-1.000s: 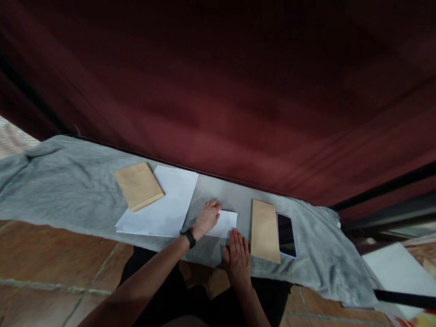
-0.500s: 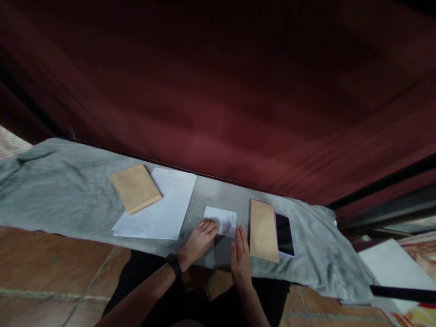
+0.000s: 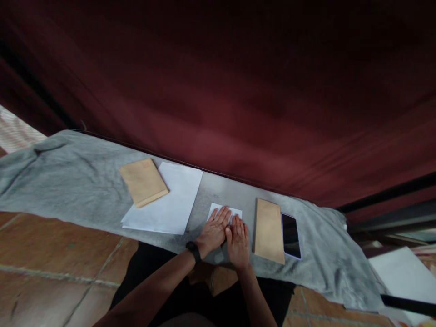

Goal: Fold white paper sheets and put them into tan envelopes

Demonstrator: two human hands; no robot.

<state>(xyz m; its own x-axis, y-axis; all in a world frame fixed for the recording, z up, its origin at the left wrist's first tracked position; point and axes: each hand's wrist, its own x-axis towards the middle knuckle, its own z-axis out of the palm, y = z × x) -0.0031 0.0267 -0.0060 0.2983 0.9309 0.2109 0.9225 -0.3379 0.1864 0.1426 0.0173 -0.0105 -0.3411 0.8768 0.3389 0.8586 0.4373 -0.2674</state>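
Observation:
A small white piece of paper [image 3: 214, 210], seemingly folded, lies on the grey cloth [image 3: 204, 193] in front of me. My left hand [image 3: 214, 230] rests flat on it with the fingers stretched out; a dark band circles that wrist. Beside it, my right hand [image 3: 237, 240] also lies flat, its fingertips over the paper's right part. Both hands cover most of the paper's near side. Just right of my right hand is a brown envelope [image 3: 270, 231], apart from it. Larger white sheets [image 3: 173, 204] are to the left of my left hand.
A second brown envelope [image 3: 145, 181] overlaps the large sheets. A phone [image 3: 291, 236] with a dark screen lies against the right envelope. Behind the cloth rises a dark red surface [image 3: 218, 136]. White board-like item [image 3: 405, 277] sits at the far right, above tiled floor [image 3: 51, 254].
My left hand has moved further over the small paper and flattened. My right hand has come from the paper's right edge onto it. The view has shifted slightly.

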